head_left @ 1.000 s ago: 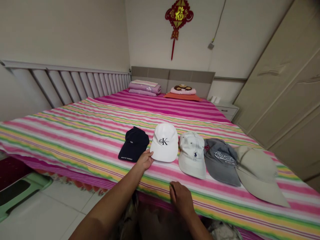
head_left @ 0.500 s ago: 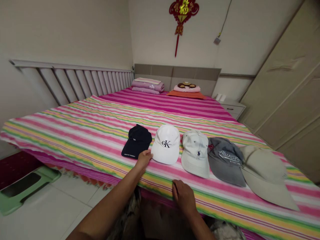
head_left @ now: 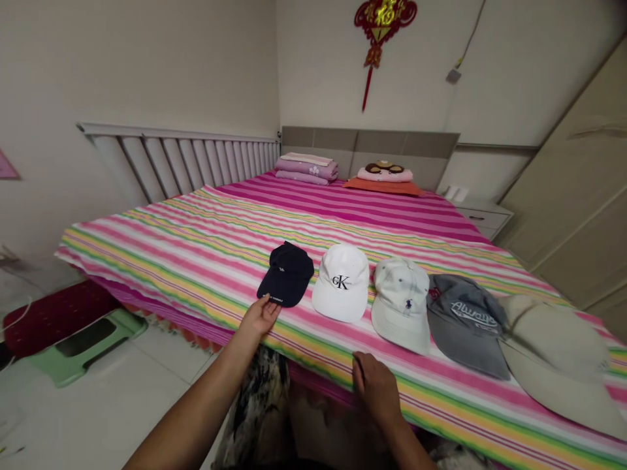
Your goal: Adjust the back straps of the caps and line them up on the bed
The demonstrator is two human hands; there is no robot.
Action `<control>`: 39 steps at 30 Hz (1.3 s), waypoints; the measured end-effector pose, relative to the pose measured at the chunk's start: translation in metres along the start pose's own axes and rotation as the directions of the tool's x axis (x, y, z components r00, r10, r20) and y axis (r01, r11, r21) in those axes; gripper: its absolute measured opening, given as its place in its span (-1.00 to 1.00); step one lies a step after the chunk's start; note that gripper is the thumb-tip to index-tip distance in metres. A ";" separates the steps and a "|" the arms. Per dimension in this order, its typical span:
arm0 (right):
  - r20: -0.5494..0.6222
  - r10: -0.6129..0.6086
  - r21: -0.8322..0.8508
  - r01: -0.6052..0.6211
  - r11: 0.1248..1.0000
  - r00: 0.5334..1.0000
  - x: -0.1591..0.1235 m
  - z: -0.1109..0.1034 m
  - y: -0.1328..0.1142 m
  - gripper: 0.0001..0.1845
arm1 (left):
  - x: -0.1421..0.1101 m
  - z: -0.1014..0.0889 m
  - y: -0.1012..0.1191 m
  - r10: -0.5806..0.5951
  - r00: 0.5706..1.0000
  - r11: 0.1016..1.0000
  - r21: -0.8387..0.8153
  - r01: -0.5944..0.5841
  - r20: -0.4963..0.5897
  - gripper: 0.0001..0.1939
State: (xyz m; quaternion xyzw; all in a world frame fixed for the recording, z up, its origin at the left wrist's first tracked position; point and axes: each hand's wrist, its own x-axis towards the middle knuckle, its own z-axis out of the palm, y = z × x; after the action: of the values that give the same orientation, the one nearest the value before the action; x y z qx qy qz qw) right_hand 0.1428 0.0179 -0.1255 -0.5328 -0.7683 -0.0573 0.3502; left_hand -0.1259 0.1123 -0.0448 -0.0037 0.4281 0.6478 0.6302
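My left hand is at the front brim of a navy baseball cap, its fingers closed on the brim's edge. Beside that cap lies a white baseball cap with black "CK" lettering, untouched. To its right sits a pale, off-white cap with a small dark emblem. My right hand rests on the bed's front edge, fingers curled with nothing seen in them. Further right are a grey cap with white script and a beige cap, whose brims point toward me.
The caps lie in a row on a striped bedspread. Folded bedding and a pink pillow are by the headboard. A green stool stands on the floor at left. A white radiator lines the left wall.
My left hand has left the white cap's brim and moved left to the navy cap's brim. My right hand stays at the bed edge. The view has turned left.
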 end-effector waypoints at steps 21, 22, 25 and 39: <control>0.593 0.018 0.751 -0.544 -0.375 0.805 0.077 -0.081 -0.064 -0.51 | -0.094 -0.073 -0.090 -0.369 0.556 0.919 0.201 0.341 0.744 -0.62; 0.607 0.039 0.737 -0.543 -0.402 0.794 0.073 -0.084 -0.062 -0.53 | -0.090 -0.073 -0.088 -0.363 0.543 0.914 0.177 0.365 0.757 -0.64; 0.636 0.099 0.716 -0.538 -0.445 0.765 0.061 -0.093 -0.058 -0.59 | -0.074 -0.062 -0.080 -0.359 0.519 0.894 0.127 0.429 0.775 -0.72; 0.690 0.315 0.704 -0.502 -0.502 0.652 0.024 -0.112 -0.021 -0.73 | -0.085 0.012 -0.078 -0.391 0.399 0.899 0.251 0.359 0.829 -0.46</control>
State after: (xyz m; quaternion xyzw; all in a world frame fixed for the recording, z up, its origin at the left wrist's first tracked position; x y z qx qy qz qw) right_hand 0.1733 -0.0241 -0.0212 -0.3174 -0.2261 0.7343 0.5558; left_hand -0.0382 0.0376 -0.0337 0.2348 0.0522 0.3954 0.8865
